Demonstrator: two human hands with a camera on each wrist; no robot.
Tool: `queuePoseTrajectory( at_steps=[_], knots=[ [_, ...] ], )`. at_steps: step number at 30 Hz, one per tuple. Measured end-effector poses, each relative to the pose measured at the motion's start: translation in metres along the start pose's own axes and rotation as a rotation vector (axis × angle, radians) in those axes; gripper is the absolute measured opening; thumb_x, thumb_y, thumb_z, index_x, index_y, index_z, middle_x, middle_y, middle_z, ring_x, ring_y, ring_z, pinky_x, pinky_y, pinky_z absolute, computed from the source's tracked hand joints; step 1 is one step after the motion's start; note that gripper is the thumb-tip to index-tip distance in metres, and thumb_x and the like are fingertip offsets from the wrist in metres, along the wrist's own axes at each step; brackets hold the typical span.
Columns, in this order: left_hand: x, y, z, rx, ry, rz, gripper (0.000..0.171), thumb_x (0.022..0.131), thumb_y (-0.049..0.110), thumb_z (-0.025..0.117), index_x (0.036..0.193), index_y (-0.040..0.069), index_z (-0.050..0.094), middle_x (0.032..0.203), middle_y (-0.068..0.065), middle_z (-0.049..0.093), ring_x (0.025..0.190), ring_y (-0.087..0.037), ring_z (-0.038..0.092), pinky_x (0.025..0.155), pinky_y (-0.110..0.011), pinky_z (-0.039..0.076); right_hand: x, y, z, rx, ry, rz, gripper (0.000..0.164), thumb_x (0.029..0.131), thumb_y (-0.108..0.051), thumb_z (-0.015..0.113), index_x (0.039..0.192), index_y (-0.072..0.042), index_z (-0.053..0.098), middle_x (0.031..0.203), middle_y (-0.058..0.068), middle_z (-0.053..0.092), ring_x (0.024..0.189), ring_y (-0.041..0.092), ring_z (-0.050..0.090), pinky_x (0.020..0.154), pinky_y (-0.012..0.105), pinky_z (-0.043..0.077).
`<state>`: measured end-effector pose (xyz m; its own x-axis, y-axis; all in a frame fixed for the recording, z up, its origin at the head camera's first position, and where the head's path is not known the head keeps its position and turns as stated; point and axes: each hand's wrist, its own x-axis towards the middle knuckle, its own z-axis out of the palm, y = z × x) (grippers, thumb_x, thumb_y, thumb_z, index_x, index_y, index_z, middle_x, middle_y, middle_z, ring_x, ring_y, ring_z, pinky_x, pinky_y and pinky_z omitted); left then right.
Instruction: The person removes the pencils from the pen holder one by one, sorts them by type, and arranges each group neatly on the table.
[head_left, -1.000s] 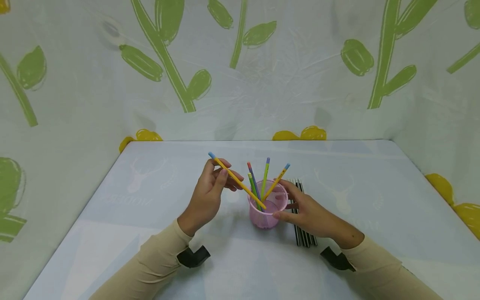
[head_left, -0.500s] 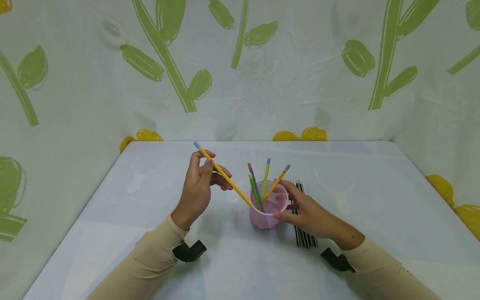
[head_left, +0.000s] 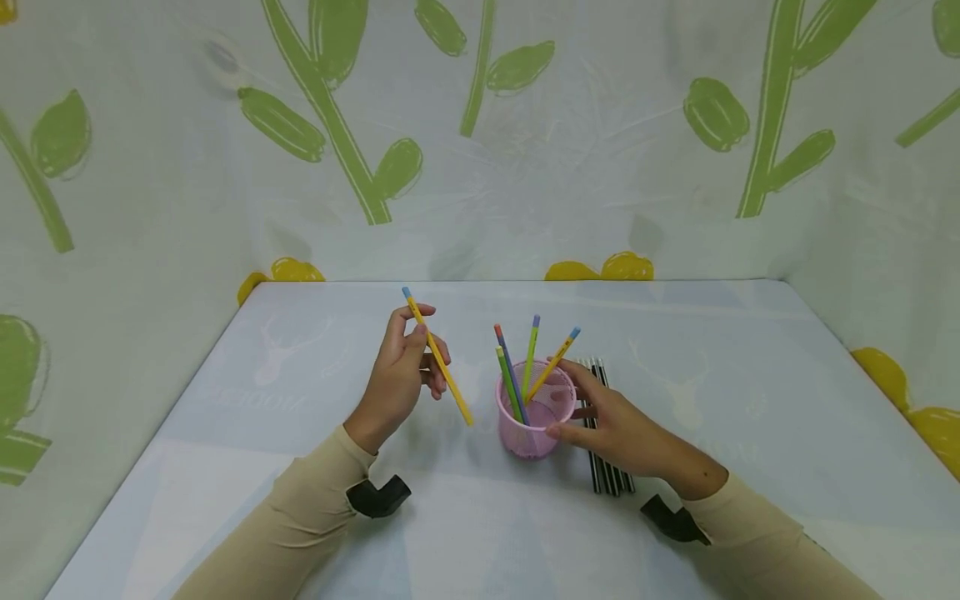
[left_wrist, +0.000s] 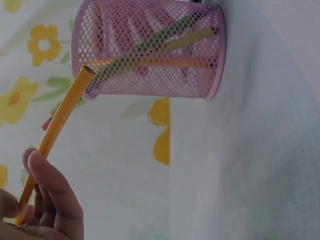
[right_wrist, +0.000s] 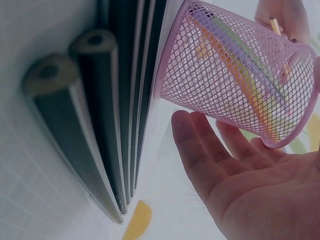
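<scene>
1. Head view: yellow pencil [head_left: 438, 357] hung tilted left of the mesh cup [head_left: 527, 442], pinched high by the left hand [head_left: 393, 375];
2. that high pinch might have let it swivel, knocking the cup;
3. right hand [head_left: 626, 427] curved round the cup, beside black pencils [right_wrist: 106, 110].

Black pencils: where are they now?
In the head view, the black pencils lie right of centre, beside the pink mesh cup, partly hidden by the right hand.
</scene>
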<state>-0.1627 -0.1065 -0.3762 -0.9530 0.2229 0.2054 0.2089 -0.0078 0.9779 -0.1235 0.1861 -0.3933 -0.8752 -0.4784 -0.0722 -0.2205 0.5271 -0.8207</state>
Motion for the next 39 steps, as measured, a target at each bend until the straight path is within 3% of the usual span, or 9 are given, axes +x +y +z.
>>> queuePoseTrajectory(
  at_steps=[11,17,22,31,39],
  knots=[
    [0.004,-0.006,-0.002,0.124,-0.089,-0.169,0.045,0.101,0.006,0.036,0.145,0.016,0.033,0.09,-0.026,0.056,0.05,-0.019,0.052,0.049,-0.028,0.052,-0.001,0.0,0.001,0.003,-0.003,0.016,0.088,0.091,-0.037,0.073,0.158,-0.019,0.018,0.152,0.015,0.041,0.125,0.038,0.058,0.092,0.043,0.058],
    [0.006,-0.012,-0.005,0.203,-0.162,-0.243,0.05,0.098,0.007,0.042,0.146,0.019,0.037,0.088,-0.015,0.059,0.053,-0.018,0.052,0.051,-0.028,0.053,-0.001,-0.001,0.001,0.018,-0.006,0.008,0.087,0.092,-0.034,0.073,0.158,-0.019,0.018,0.152,0.015,0.042,0.123,0.037,0.059,0.089,0.04,0.06],
    [0.006,-0.018,-0.006,0.28,-0.224,-0.292,0.053,0.098,0.009,0.048,0.148,0.019,0.038,0.094,-0.018,0.063,0.057,-0.019,0.058,0.053,-0.031,0.054,0.0,0.0,0.001,0.02,-0.008,0.01,0.088,0.092,-0.034,0.073,0.158,-0.019,0.017,0.151,0.016,0.042,0.121,0.037,0.06,0.087,0.038,0.06],
    [0.007,-0.025,-0.006,0.421,-0.256,-0.322,0.051,0.1,0.015,0.058,0.148,0.012,0.042,0.095,-0.013,0.068,0.058,-0.018,0.061,0.055,-0.033,0.056,0.0,0.0,0.001,0.012,-0.002,0.003,0.087,0.091,-0.034,0.073,0.158,-0.019,0.018,0.152,0.014,0.041,0.122,0.038,0.059,0.09,0.041,0.059],
    [0.008,-0.031,-0.005,0.512,-0.271,-0.4,0.056,0.097,0.018,0.065,0.148,0.014,0.042,0.09,-0.006,0.067,0.055,-0.017,0.061,0.053,-0.032,0.055,0.0,0.0,0.001,0.021,-0.006,0.016,0.088,0.092,-0.035,0.073,0.158,-0.019,0.018,0.152,0.015,0.041,0.122,0.038,0.059,0.089,0.041,0.059]
  ],
)
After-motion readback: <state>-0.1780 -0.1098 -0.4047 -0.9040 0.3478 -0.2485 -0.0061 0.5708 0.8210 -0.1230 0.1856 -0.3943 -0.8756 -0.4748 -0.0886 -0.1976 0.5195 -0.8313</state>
